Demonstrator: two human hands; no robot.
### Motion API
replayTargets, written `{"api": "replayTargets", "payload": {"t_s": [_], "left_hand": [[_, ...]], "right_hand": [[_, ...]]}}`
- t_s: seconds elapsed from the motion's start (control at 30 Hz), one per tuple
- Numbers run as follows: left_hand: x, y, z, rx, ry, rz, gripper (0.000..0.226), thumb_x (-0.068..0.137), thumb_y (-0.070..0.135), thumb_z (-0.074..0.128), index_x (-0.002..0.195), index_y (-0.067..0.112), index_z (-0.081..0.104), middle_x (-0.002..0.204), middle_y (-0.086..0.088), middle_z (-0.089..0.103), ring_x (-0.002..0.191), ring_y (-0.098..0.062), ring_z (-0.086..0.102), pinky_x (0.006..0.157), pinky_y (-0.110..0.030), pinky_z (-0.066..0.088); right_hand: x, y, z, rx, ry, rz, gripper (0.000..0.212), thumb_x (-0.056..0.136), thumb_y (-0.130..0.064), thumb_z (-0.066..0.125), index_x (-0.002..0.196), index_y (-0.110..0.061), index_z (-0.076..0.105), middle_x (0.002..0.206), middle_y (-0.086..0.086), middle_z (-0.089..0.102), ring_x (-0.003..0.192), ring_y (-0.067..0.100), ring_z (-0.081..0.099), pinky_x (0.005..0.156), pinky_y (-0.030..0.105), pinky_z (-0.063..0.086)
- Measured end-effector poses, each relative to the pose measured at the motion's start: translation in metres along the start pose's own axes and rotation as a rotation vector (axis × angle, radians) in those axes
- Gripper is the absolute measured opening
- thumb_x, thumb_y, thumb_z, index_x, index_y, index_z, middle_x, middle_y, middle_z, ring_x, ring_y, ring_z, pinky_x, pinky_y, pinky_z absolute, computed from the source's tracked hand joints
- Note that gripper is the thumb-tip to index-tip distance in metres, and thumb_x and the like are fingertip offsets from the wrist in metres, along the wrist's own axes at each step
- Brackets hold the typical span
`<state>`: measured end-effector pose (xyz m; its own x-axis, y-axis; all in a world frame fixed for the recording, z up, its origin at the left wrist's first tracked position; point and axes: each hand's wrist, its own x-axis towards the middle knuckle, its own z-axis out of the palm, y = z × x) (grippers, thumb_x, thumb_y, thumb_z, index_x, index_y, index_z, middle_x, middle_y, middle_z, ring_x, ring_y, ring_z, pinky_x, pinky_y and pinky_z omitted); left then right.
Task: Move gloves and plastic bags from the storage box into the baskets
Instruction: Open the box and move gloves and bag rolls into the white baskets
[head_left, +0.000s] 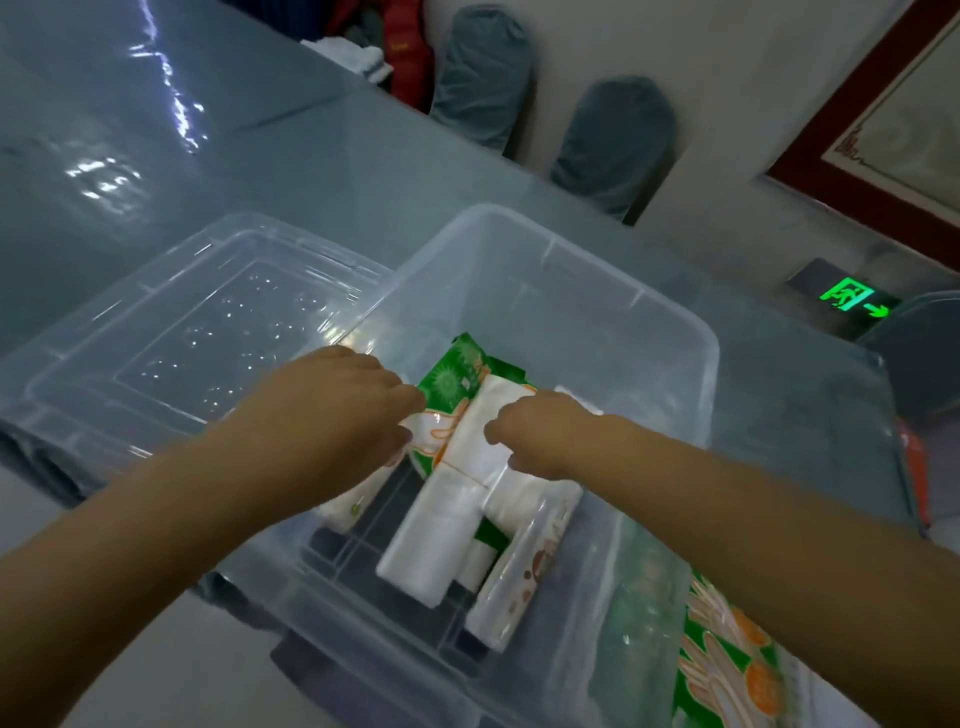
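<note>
A clear plastic storage box stands in front of me on the table. Inside lie a green glove packet, white plastic-bag rolls and a white packet with brown dots. Both my hands reach into the box. My left hand grips the near end of the green glove packet. My right hand has its fingers curled round the top of a white bag roll. Another green and orange glove packet shows at the box's right side, seen through the wall.
The box's clear lid lies upside down to the left, touching the box. Covered chairs stand along the far table edge. A lit green exit sign is low on the wall at right. No baskets are in view.
</note>
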<state>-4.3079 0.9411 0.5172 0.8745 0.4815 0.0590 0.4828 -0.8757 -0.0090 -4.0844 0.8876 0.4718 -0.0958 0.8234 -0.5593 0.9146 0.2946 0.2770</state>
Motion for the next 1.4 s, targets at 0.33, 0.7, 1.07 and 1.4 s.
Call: {"api": "replayTargets", "payload": {"t_s": [0.33, 0.7, 1.07, 1.4], "left_hand": [[0.001, -0.012, 0.025, -0.116, 0.005, -0.035, 0.021, 0.091, 0.037, 0.043, 0.103, 0.029, 0.057, 0.095, 0.007, 0.067, 0.085, -0.015, 0.059, 0.07, -0.026, 0.03], [0.002, -0.013, 0.027, -0.004, -0.034, 0.036, 0.019, 0.052, 0.036, 0.082, 0.061, 0.031, 0.066, 0.047, 0.007, 0.06, 0.04, -0.009, 0.054, 0.041, -0.017, 0.013], [-0.002, 0.007, -0.002, -0.396, 0.182, -0.082, 0.051, 0.081, 0.052, 0.057, 0.127, 0.032, 0.048, 0.121, 0.01, 0.061, 0.107, -0.016, 0.057, 0.079, -0.03, 0.046], [0.054, 0.085, -0.105, -0.407, 0.632, 0.151, 0.01, 0.08, 0.022, 0.065, 0.085, 0.013, 0.064, 0.075, -0.009, 0.067, 0.069, -0.034, 0.06, 0.058, -0.028, 0.029]], "right_hand": [[0.072, -0.065, 0.04, -0.148, 0.072, -0.349, 0.042, 0.088, -0.015, 0.056, 0.129, -0.012, 0.046, 0.138, 0.011, 0.043, 0.118, 0.032, 0.047, 0.09, 0.043, 0.044], [0.065, -0.051, 0.025, -0.203, 0.051, -0.347, 0.029, 0.09, -0.018, 0.054, 0.119, -0.015, 0.059, 0.131, 0.017, 0.049, 0.116, 0.035, 0.048, 0.092, 0.043, 0.043], [-0.04, 0.019, -0.018, 0.39, 0.647, 0.093, 0.012, 0.082, -0.019, 0.065, 0.092, -0.012, 0.064, 0.087, 0.008, 0.068, 0.08, 0.029, 0.063, 0.06, 0.031, 0.037], [-0.146, 0.042, -0.021, 0.973, 1.12, 0.401, 0.021, 0.071, -0.015, 0.077, 0.085, -0.011, 0.062, 0.07, -0.001, 0.06, 0.059, 0.004, 0.046, 0.055, 0.017, 0.036]]}}
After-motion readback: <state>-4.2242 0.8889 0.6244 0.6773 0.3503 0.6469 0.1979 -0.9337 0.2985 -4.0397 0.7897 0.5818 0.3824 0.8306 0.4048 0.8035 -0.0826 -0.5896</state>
